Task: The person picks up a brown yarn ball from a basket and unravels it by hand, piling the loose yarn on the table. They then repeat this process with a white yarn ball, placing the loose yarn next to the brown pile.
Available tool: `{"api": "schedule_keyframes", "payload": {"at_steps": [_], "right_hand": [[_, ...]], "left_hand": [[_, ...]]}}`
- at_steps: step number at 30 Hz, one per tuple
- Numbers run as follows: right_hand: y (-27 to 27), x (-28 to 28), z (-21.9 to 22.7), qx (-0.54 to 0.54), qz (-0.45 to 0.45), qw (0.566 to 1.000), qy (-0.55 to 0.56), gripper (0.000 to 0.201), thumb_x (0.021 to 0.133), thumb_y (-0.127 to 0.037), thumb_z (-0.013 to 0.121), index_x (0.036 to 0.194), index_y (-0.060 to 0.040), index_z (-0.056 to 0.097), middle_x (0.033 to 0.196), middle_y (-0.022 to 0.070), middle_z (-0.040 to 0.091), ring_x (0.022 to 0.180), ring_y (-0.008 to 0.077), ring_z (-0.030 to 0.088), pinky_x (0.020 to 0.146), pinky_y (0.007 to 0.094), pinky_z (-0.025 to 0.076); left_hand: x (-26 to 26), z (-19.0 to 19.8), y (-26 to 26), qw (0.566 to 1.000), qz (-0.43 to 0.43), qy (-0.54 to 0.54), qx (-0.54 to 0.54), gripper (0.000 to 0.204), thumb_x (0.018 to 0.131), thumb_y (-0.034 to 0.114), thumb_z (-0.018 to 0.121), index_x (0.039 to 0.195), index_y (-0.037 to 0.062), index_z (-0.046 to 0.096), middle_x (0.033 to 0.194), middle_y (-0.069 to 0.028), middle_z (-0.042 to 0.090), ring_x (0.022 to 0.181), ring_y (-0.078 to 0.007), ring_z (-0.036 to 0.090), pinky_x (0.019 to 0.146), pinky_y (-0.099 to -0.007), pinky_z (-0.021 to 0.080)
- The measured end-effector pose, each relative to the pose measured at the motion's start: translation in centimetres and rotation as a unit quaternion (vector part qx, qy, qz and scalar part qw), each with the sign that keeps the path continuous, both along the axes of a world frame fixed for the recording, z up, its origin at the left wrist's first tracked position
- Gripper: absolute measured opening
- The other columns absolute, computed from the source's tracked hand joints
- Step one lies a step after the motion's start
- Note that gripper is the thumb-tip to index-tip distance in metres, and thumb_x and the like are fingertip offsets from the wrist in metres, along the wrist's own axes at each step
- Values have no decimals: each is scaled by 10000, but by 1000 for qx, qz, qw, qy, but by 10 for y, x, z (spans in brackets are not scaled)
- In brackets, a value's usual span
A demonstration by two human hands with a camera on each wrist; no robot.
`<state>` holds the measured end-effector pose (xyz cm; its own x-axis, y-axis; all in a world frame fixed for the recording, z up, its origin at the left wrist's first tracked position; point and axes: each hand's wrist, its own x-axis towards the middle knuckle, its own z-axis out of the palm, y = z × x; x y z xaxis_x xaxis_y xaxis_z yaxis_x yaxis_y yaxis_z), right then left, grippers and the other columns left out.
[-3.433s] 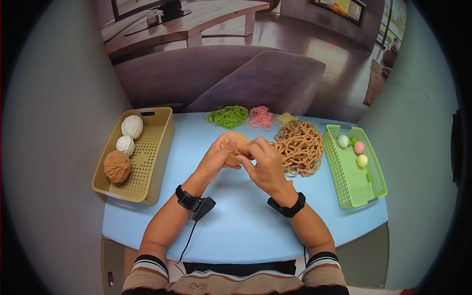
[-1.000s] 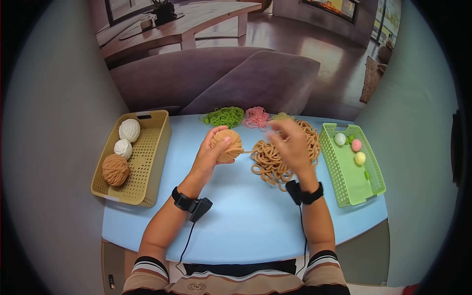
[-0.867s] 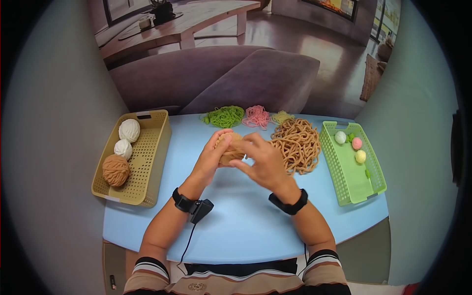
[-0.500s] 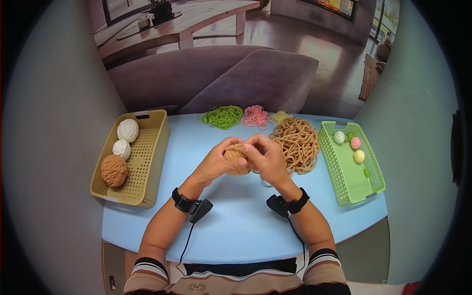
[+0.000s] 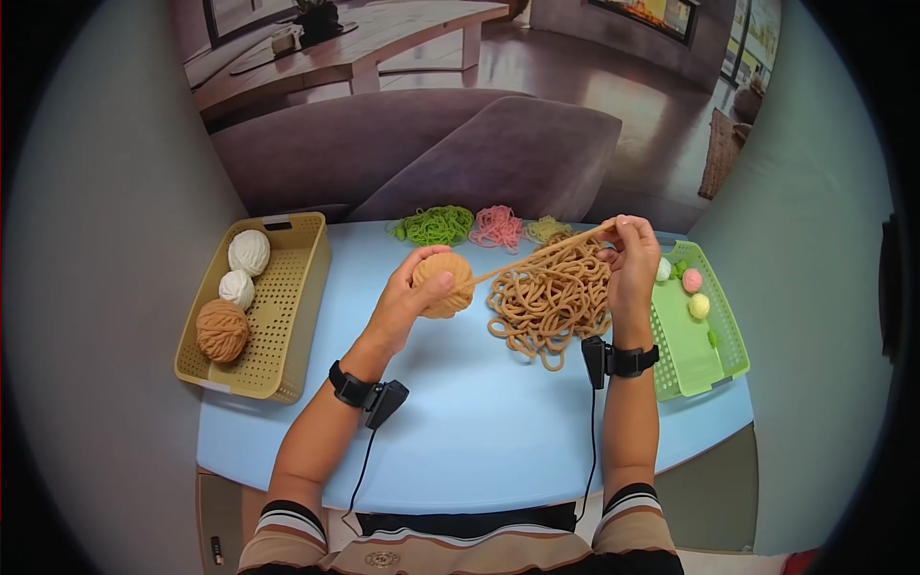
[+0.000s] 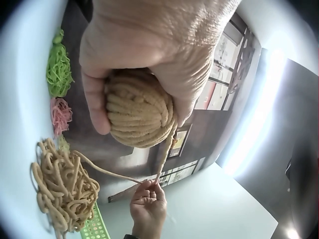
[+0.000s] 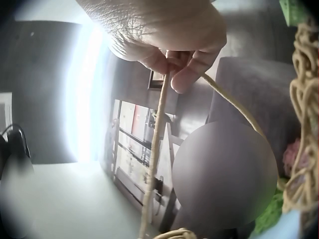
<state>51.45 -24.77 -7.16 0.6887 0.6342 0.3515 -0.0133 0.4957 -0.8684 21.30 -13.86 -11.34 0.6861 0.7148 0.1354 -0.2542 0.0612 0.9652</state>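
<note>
A tan ball of yarn (image 5: 445, 287) sits in my left hand (image 5: 393, 305), gripped between the thumb and the curled fingers; the left wrist view shows its thick wound strands (image 6: 142, 114). From the ball a strand of yarn (image 5: 537, 255) runs taut, up and to the right. My right hand (image 5: 632, 264) pinches that strand between thumb and fingertips, raised at the right over the pile. In the right wrist view the yarn (image 7: 158, 129) passes through the right hand's pinch and leaves on its other side. Below the strand lies a loose heap of tan yarn (image 5: 546, 302).
A tan basket (image 5: 305, 316) at the left holds white yarn balls (image 5: 249, 253) and a brown yarn ball (image 5: 222, 332). At the right, a green basket (image 5: 685, 369) holds small balls. Green (image 5: 436, 226), pink (image 5: 497, 227) and pale yellow yarn (image 5: 548, 229) lie along the back edge.
My right hand has moved from the ball out to the right, drawing the strand taut. The heap has spread toward the front left. My left hand keeps the ball in nearly the same place.
</note>
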Motion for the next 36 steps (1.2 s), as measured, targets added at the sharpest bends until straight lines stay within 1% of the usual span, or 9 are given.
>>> {"api": "schedule_keyframes", "payload": {"at_steps": [2, 4, 10, 13, 16, 19, 26, 32, 36], "right_hand": [[5, 5, -11, -86, -65, 984, -142, 189, 946, -175, 663, 1073, -35, 641, 993, 99, 700, 812, 153, 682, 641, 264, 532], [13, 8, -25, -185, -170, 893, -374, 290, 915, -177, 697, 1158, -23, 653, 1048, 106, 692, 821, 174, 684, 680, 293, 538], [-2, -111, 4, -126, 113, 868, -467, 424, 817, -205, 805, 1205, -86, 678, 1134, 122, 652, 829, 249, 674, 719, 351, 552], [1, -139, -18, -38, 41, 820, -570, 296, 822, -192, 800, 1069, -65, 697, 1037, 107, 646, 758, 284, 650, 676, 363, 543], [4, -140, -26, -26, 33, 840, -541, 157, 841, -137, 766, 933, -46, 676, 936, 88, 632, 760, 300, 639, 658, 363, 528], [6, -135, -27, -11, 35, 872, -489, 102, 890, -88, 722, 921, -10, 664, 974, 82, 675, 682, 193, 644, 611, 306, 517], [6, -116, -7, -54, 232, 971, -35, 219, 1069, -260, 495, 994, -62, 551, 1019, 116, 714, 667, 99, 643, 566, 225, 524], [3, -24, -3, 107, 81, 986, 95, 228, 1059, -318, 534, 1012, -95, 545, 814, 42, 628, 653, 96, 578, 539, 222, 463], [-2, -11, 5, 117, 51, 991, 47, 196, 1051, -293, 562, 986, -110, 538, 781, 26, 586, 612, 89, 507, 532, 223, 438]], "left_hand": [[2, -2, -3, 1000, -21, 5, -17, 583, 966, 455, 651, 1388, 97, 468, 1161, -90, 644, 1004, -176, 686, 725, -342, 608], [2, -4, -3, 998, -31, 37, -38, 585, 984, 505, 600, 1392, 109, 466, 1162, -80, 648, 1011, -172, 684, 730, -338, 605], [5, -6, -5, 994, -38, 88, -51, 572, 1044, 583, 398, 1383, 130, 486, 1168, -62, 657, 1009, -159, 683, 717, -330, 600], [2, -5, -5, 992, -66, 74, -74, 591, 1058, 589, 335, 1384, 122, 490, 1180, -59, 653, 1008, -162, 681, 737, -339, 600], [2, -4, -7, 989, -103, 48, -97, 594, 1042, 570, 412, 1400, 101, 479, 1203, -62, 640, 1047, -167, 664, 790, -353, 590], [5, -5, -10, 990, -128, 53, -32, 632, 973, 494, 594, 1431, 79, 457, 1231, -76, 623, 1113, -173, 634, 885, -358, 557], [7, 0, -17, 989, -122, 79, 28, 810, 835, 344, 792, 1485, 54, 405, 1257, -108, 607, 1159, -185, 609, 1035, -336, 470], [-2, 0, 0, 996, -66, 15, -55, 724, 845, 349, 783, 1429, 65, 463, 1253, -94, 612, 1142, -184, 617, 986, -346, 510], [0, -5, 2, 996, -78, 43, -9, 712, 812, 310, 821, 1394, 61, 495, 1238, -89, 619, 1126, -185, 621, 971, -349, 522]]}}
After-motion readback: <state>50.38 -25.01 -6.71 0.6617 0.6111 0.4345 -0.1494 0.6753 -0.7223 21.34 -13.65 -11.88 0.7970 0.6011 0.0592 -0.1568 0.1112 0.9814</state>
